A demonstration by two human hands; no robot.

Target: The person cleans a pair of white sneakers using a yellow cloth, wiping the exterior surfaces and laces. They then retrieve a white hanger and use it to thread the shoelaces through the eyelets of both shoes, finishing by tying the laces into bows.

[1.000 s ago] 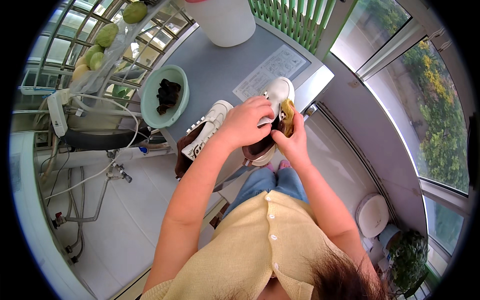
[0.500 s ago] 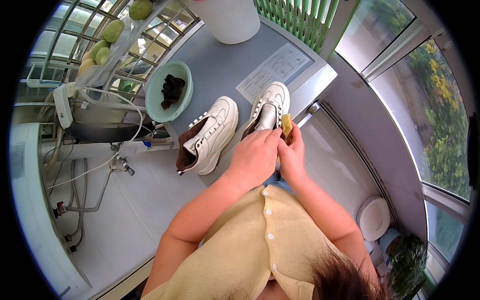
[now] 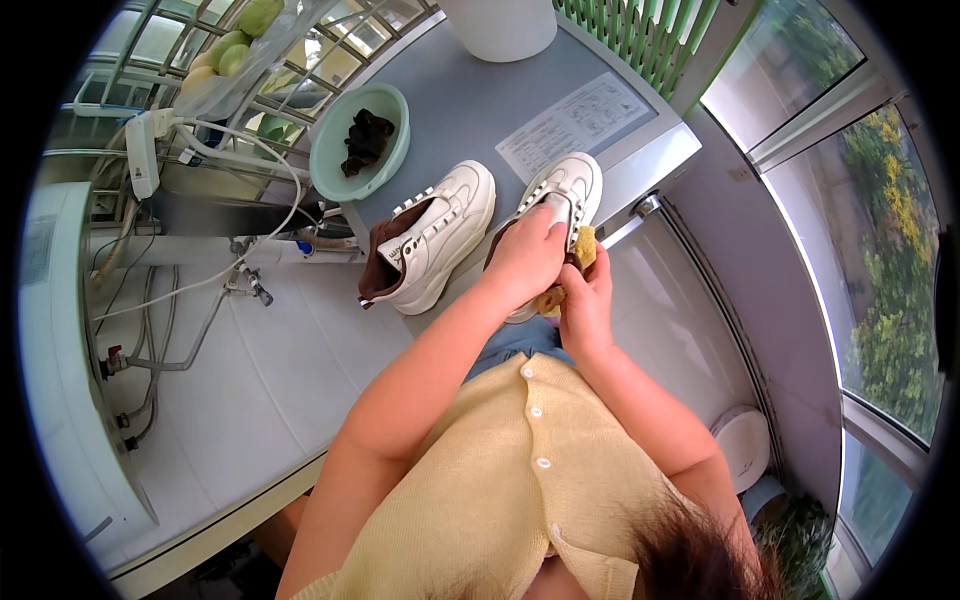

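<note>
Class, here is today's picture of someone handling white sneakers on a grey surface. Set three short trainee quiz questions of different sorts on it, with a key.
1. True or false: the left hand rests on the right-hand sneaker.
2. What does the right hand hold?
3. The green bowl lies: A) beside the other sneaker, B) on the floor.

Key: 1 true; 2 a yellow sponge; 3 A.
</note>
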